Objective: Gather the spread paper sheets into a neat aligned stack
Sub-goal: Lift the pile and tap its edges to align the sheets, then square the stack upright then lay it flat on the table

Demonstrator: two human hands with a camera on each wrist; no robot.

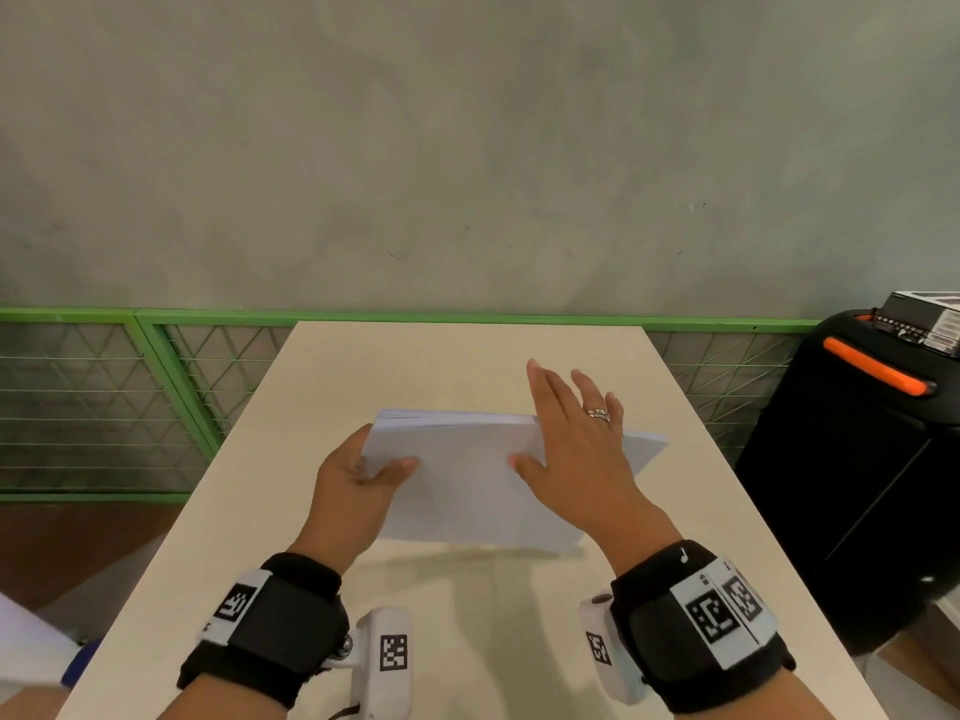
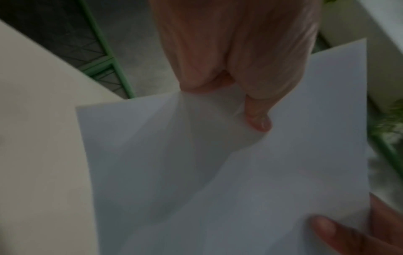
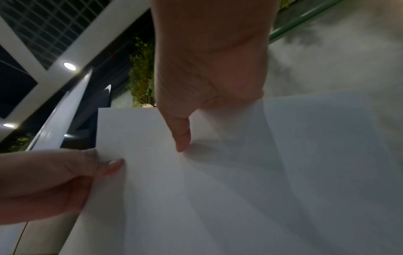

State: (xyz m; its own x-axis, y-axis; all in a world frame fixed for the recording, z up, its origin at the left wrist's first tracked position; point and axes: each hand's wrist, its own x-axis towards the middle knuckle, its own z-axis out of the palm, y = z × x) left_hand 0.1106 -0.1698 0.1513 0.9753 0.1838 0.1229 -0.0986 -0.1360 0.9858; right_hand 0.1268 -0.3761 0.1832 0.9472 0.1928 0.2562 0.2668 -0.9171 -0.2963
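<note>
Head: one paper stack [image 1: 467,480] held tilted above the beige worktop [image 1: 447,356]; exact sheet count unclear. Left hand [image 1: 353,491] grips its left edge, thumb on top. Right hand [image 1: 576,449], fingers straight, flat against the stack's far side, thumb in front.
Left wrist: thumb pinches paper.
Right wrist: thumb pressed on top sheet.

Only "RS" read, faintly, on the white tag of the right wristband [image 1: 719,608]; coded squares elsewhere, sheets blank.
</note>
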